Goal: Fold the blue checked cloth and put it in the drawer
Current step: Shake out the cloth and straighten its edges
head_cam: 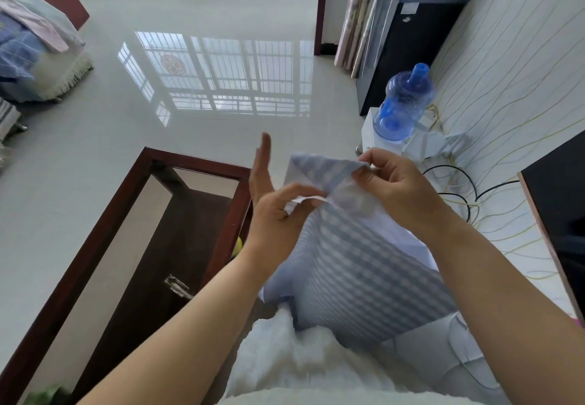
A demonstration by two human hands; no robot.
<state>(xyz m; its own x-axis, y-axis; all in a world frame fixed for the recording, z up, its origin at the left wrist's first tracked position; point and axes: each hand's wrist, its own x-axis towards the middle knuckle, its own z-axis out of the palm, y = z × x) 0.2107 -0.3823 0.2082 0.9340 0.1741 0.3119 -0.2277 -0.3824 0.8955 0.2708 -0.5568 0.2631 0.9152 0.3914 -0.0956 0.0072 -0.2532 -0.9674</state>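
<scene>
While our right hand [395, 189] pinches the cloth [354, 265] at frame centre, our left hand [272, 211] pinches its white edge; light, floppy, best held by corners.

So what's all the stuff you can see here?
blue checked cloth: one, blue and white, held up in front of the person
drawer: one, dark brown wood, open, lower left
water bottle: one, blue, on a white stand by the right wall
cables: several, black and yellow, on the floor at right
bedding: a pile, blue and pink, far left
left hand: one, pinching a cloth edge
right hand: one, pinching the cloth's top corner
</scene>
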